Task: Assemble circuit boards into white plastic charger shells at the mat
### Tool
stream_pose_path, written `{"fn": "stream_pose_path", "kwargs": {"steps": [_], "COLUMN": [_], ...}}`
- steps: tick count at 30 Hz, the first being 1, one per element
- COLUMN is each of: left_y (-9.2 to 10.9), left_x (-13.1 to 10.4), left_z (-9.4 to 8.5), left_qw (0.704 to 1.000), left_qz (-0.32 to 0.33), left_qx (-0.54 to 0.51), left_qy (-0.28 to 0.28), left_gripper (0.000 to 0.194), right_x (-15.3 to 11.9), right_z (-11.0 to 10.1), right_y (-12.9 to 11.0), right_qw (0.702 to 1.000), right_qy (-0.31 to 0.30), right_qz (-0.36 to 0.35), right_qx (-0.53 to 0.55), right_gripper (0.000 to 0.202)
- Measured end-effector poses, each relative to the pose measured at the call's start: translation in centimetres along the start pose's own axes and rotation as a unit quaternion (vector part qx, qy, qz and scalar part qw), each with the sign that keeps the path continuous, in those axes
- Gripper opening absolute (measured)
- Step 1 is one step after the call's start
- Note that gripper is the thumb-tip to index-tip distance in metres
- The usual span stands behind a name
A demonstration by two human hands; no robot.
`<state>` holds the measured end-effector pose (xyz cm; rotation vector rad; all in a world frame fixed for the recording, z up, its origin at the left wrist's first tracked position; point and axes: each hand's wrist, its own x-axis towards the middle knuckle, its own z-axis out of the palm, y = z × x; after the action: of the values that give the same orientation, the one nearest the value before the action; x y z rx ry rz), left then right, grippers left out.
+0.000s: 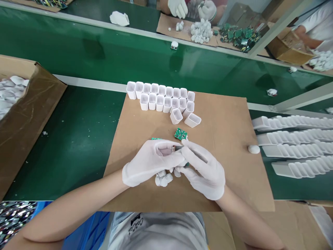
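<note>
Left hand (pixel 156 158) and right hand (pixel 204 171) pinch a small dark part (pixel 178 148) between them; light, steady pressure looks wisest.

The scene is lit brightly and evenly, apparently from above, with soft shadow cast on the cardboard sheet (pixel 221 118) beside the left hand (pixel 153 159). Detail in its white glove, and in that of the right hand (pixel 204 170), is partly washed out. Toward 12 o'clock, the green panel's (pixel 140 55) sheen is broken by blurry dark patches. Glints are thrown by shiny pieces (pixel 15 222) at 8 o'clock. Shapes are stretched by wide-angle distortion toward 9 and 3 o'clock.
</note>
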<state>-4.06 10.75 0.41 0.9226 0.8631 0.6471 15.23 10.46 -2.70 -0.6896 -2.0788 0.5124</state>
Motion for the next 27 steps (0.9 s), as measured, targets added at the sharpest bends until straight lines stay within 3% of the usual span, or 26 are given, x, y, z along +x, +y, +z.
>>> {"fn": "stream_pose_path", "kwargs": {"steps": [2,6,10,13,17,19,21,27], "left_y": [0.2,0.7,0.7,0.6,0.5,0.4,0.2,-0.1], "left_x": [0.0,-0.1,-0.1,0.0,0.3,0.3,0.3,0.2], "left_z": [0.1,0.4,0.2,-0.3,-0.8,-0.9,-0.7,-0.4], "left_qw": [1.0,0.998,0.997,0.998,0.986,0.987,0.993,0.998], "left_qz": [-0.011,-0.03,-0.004,-0.016,-0.014,-0.024,-0.028,-0.011], "left_qx": [0.012,0.06,0.074,0.026,-0.1,-0.089,-0.044,-0.016], "left_qy": [0.004,-0.013,-0.017,-0.06,-0.135,-0.13,-0.106,-0.057], "left_gripper": [0.032,0.029,0.027,0.035,0.045,0.04,0.039,0.035], "right_x": [-0.2,-0.2,0.3,0.3,0.0,0.0,0.0,-0.4], "right_z": [-0.1,-0.5,-0.7,-0.8,-0.7,-0.6,-0.5,-0.7], "right_y": [-0.1,-0.5,-0.4,-0.2,-0.3,-0.5,-0.6,0.1], "right_qw": [1.0,0.995,0.999,0.995,0.961,0.938,0.929,0.966], "right_qy": [-0.008,-0.018,-0.017,-0.002,0.026,0.046,0.062,0.012], "right_qz": [0.002,0.082,0.034,0.058,0.182,0.216,0.208,0.15], "right_qx": [0.002,0.045,0.036,0.084,0.208,0.268,0.299,0.212], "right_gripper": [0.066,0.069,0.065,0.061,0.045,0.048,0.055,0.037]}}
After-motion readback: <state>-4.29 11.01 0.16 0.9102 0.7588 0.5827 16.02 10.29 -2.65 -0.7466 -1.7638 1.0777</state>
